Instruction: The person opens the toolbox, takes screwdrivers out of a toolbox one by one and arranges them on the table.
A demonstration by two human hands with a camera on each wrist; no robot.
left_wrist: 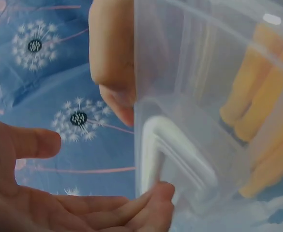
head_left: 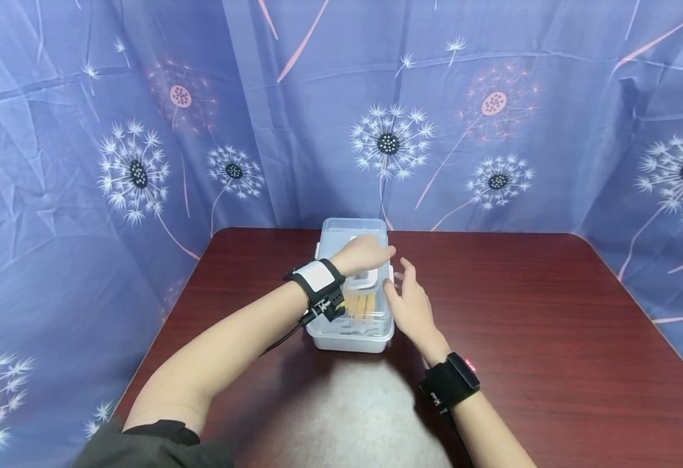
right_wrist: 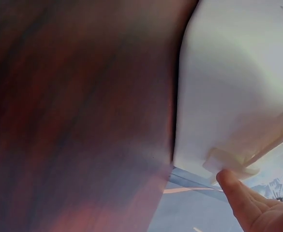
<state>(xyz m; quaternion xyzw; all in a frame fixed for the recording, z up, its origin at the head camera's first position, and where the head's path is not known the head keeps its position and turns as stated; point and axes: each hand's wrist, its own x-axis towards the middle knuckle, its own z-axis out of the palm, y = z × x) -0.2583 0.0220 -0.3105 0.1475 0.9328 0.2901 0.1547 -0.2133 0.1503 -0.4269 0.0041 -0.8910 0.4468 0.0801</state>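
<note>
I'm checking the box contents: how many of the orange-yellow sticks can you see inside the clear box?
3 at least, side by side inside the clear box: orange-yellow sticks seen through its wall in the left wrist view. The left hand on the lid may hide more.

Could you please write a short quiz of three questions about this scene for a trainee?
1. True or false: the clear plastic lidded box stands on the dark red wooden table.
2. Which hand rests on top of the box lid? A) left hand B) right hand
3. What colour are the sticks inside the box?

Key: 1 true; 2 A; 3 orange-yellow.
</note>
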